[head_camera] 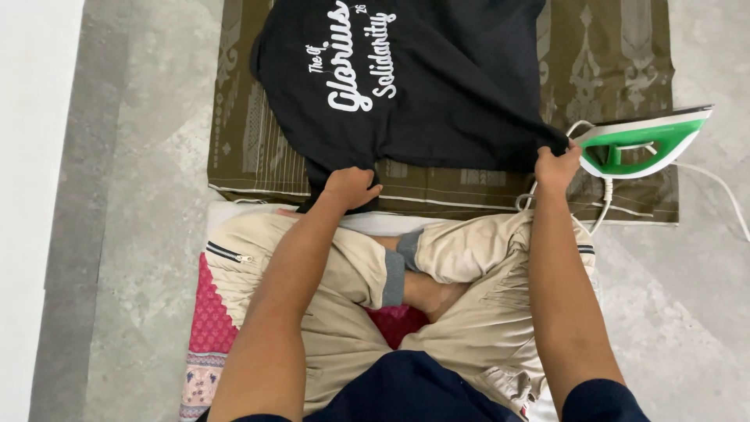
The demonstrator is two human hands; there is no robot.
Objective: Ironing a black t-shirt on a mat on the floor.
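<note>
A black T-shirt [437, 86] with white printed lettering lies spread on an olive patterned cloth [617, 55] on the floor. My left hand [350, 187] grips the shirt's near left corner, fingers closed on the fabric. My right hand [556, 166] pinches the shirt's near right corner, pulling the hem taut between both hands. A green and white clothes iron [644, 142] stands on its heel on the cloth just right of my right hand, apart from the shirt.
I sit cross-legged in beige trousers [476, 320] on a pink patterned cushion [209, 336]. The iron's white cord [719, 187] trails right across the grey floor [141, 234]. A white wall edge [31, 195] runs along the left.
</note>
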